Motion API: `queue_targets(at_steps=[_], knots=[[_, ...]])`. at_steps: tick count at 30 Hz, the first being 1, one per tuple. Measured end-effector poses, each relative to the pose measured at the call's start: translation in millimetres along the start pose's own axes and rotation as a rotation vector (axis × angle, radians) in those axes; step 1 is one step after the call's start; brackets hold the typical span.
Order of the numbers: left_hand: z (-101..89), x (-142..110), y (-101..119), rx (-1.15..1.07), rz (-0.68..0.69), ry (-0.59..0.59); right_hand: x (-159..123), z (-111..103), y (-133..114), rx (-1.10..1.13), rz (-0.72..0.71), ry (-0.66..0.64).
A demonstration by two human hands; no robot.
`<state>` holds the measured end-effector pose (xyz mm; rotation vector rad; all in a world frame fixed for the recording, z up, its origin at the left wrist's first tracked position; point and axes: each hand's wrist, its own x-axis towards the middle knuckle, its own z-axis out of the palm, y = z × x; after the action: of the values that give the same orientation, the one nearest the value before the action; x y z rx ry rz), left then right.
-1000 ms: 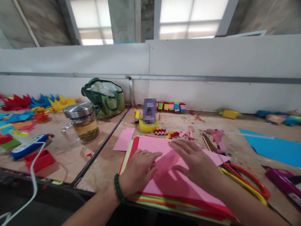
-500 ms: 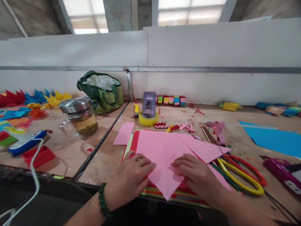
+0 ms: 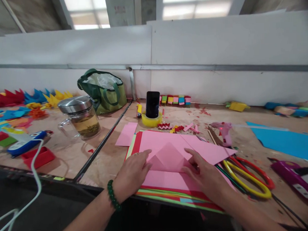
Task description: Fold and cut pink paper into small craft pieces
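A folded piece of pink paper (image 3: 168,157) lies on a stack of coloured sheets, its point towards the far side and its straight edge towards me. At its left side is my left hand (image 3: 134,171), thumb and forefinger apart, fingertips by the paper; a green bead bracelet circles the wrist. On the other side, my right hand (image 3: 205,174) has its thumb and forefinger spread around the paper's right corner. The other fingers of that hand are curled and partly hidden. Beneath, the pink top sheet (image 3: 159,137) covers red, green and orange sheets.
Scissors with red and yellow handles (image 3: 247,179) and a pink glue gun (image 3: 224,131) lie to the right, beyond them a purple glue gun (image 3: 295,179). A phone (image 3: 153,104) stands in a yellow tape roll (image 3: 151,120). A glass tea mug (image 3: 86,123) stands left.
The folded paper's point faced me and now faces away, with its straight edge near me. Both hands have shifted slightly, and their thumbs and forefingers have spread. The view has shifted slightly.
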<state>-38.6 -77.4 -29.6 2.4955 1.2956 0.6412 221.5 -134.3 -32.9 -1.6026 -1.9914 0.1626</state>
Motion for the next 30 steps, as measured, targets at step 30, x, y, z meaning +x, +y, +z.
queue_targets(at_steps=[30], knots=[[-8.8,-4,20,0.266,0.349,0.108,6,-25,-24,-0.388,-0.512,0.239]])
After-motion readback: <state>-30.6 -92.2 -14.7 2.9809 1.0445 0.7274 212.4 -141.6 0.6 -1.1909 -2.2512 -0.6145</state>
